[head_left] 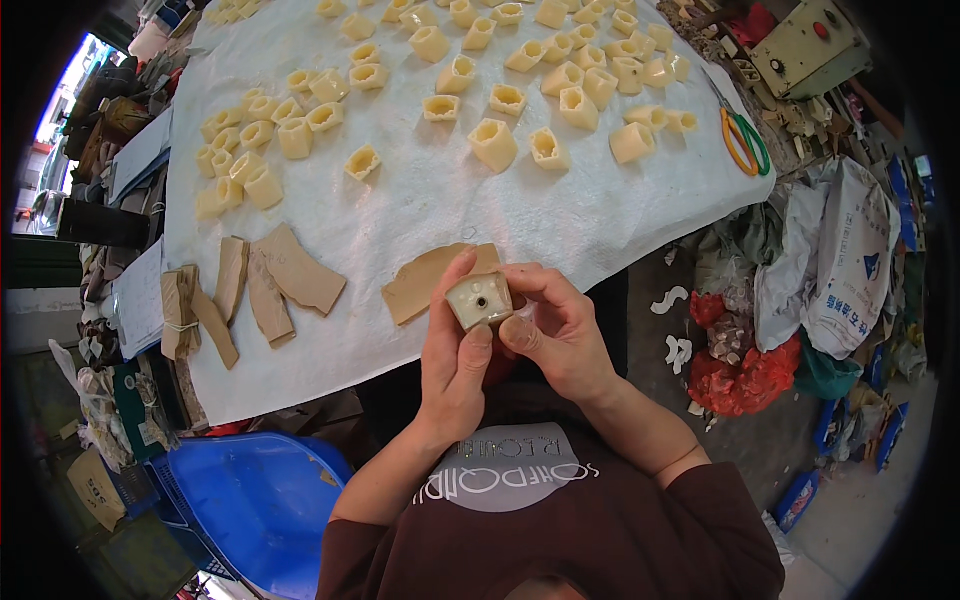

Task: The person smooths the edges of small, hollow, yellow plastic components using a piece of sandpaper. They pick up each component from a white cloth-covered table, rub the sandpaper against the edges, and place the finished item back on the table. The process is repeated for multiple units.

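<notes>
1. Currently, the item under handling is a pale, square-faced block (478,300), held up in front of the person's chest, above the near edge of a white-covered table (340,215).
2. Left hand (448,345): closed on the block from its left side, fingers along the far left edge, thumb against the near edge.
3. Right hand (562,335): gripping the block from its right side, the thumb at the near right corner and a finger at the upper right. Its remaining fingers are partly hidden.
4. Governing relation: the block lies directly between the two sets of fingertips, so neither hand is judged nearer. Its flat face, with a small dark round hole (482,301) near the centre, is turned up toward the wearer. The long axis cannot be established; the depth behind that face is hidden.
5. Just beyond the hands, a brown sheet (415,285) lies on the table, its near right portion screened by the fingers and block. Contact between block and sheet cannot be confirmed.
6. Farther off, numerous cream hollow pieces (492,146) are spread over the far half of the table, several with ragged rims facing up.
7. To the left of the hands, well apart: loose brown strips (268,300) and a tied brown bundle (178,312).
8. At the far right edge: scissors with orange and green handles (752,150).
</notes>
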`<state>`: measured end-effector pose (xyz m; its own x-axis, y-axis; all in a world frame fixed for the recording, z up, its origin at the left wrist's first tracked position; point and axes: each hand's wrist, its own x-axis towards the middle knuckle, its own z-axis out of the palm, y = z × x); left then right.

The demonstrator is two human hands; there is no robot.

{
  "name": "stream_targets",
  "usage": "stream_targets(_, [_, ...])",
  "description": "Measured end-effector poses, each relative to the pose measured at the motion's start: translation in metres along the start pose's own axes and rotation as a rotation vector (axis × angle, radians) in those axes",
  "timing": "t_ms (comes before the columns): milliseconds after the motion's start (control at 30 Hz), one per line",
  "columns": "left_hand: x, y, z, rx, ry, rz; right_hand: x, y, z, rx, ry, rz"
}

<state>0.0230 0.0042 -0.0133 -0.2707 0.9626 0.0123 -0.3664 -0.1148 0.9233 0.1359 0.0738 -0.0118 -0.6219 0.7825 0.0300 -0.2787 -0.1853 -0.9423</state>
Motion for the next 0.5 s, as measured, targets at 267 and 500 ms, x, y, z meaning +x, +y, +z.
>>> stream_targets(267, [-0.001, 0.006, 0.011, -0.201, 0.119, -0.084, 0.0, -0.001, 0.005, -0.023, 0.014, -0.044])
stream_targets(500, [0.003, 0.009, 0.006, -0.389, 0.005, -0.116, 0.0, 0.008, 0.004, -0.093, 0.027, -0.139])
